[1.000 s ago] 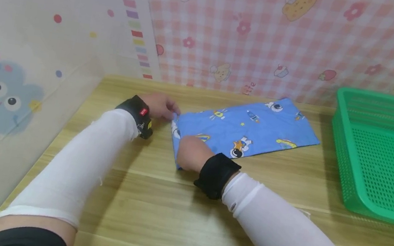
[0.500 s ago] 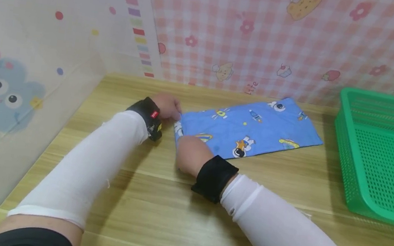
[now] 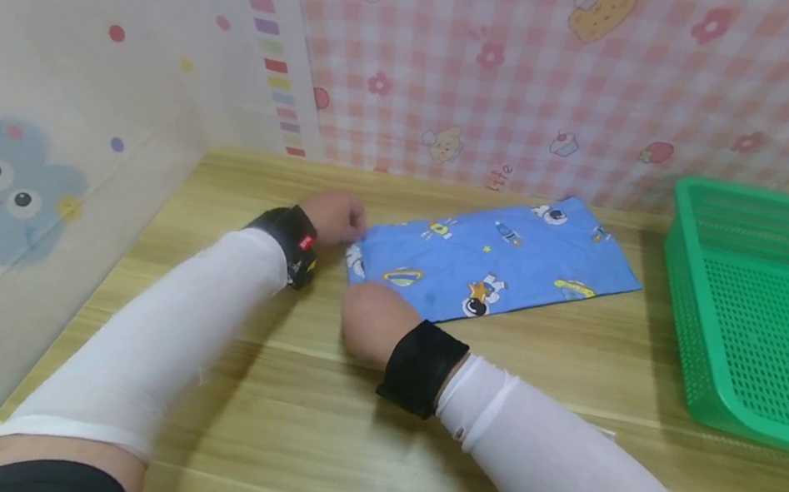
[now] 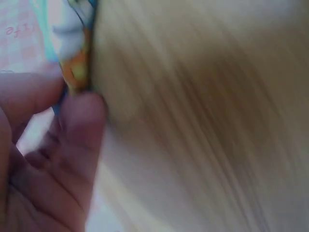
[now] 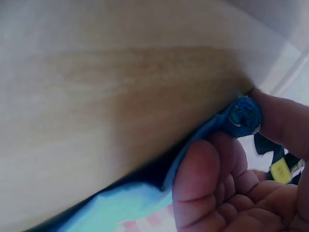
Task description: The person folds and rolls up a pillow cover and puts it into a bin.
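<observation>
Wood-grain counter [image 3: 292,433], pink gingham backdrop [image 3: 422,48]. Left fingers [image 4: 82,118] pinch the far end of one edge of the blue cloth [image 3: 530,252]; right fingers [image 5: 195,169] grip the near end, where a small roll [image 5: 244,116] shows. Rest lies flat to their right. Likely rolling: advance both ends evenly, keep it tight, smooth slack ahead.

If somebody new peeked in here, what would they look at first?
Probably the bright blue cloth with little astronauts on it, lying across the wooden table, its near-left end pinched by a left hand and a right hand. Next might be the big green basket at the right, then the pink checked backdrop behind the table.
</observation>
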Motion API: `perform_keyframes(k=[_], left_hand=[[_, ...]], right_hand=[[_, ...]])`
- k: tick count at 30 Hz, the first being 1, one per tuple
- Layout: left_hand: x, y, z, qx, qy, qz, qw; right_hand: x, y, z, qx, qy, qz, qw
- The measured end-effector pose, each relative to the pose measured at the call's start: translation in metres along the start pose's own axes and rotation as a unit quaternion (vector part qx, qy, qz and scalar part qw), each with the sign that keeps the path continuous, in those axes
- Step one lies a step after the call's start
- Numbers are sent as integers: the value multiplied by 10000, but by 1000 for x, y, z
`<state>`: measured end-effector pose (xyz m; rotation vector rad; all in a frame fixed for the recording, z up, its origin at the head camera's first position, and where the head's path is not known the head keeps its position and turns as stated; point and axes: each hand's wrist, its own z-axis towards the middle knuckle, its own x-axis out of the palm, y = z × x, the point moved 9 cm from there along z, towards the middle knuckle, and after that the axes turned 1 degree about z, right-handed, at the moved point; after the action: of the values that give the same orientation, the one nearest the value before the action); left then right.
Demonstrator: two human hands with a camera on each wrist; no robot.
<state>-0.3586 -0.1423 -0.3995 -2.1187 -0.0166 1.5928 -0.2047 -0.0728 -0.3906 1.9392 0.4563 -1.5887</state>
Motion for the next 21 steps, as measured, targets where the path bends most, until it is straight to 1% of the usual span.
perform_keyframes(k=[2, 4, 6, 8, 10, 12, 14, 16, 19, 21], left_hand=[[2, 5, 0, 257, 94, 173, 9995], [3, 11, -1, 454, 235, 218, 9985], [3, 16, -2, 528, 341, 200, 9978], [3, 18, -3, 574, 342, 189, 9976], [3, 16, -3, 607, 264, 318, 9973], [3, 11, -3, 709, 155, 515, 9960], [3, 6, -3, 802, 127, 679, 9944], [4, 3, -2, 868, 161, 782, 9930], [6, -5, 1, 1048, 304, 848, 9904], [8, -8, 5, 1140, 348, 933, 9885]], right_hand=[[2, -4, 0, 97, 45, 94, 9999], [2, -7, 2, 219, 91, 218, 9995], [4, -12, 4, 342, 106, 326, 9988], [5, -17, 6, 538, 226, 510, 9970], [6, -23, 6, 723, 299, 690, 9945], [5, -26, 5, 837, 357, 806, 9926], [5, -30, 4, 965, 432, 971, 9896], [5, -34, 4, 1093, 538, 1067, 9868], [8, -42, 4, 1355, 782, 1229, 9800], [8, -47, 3, 1455, 876, 1263, 9773]])
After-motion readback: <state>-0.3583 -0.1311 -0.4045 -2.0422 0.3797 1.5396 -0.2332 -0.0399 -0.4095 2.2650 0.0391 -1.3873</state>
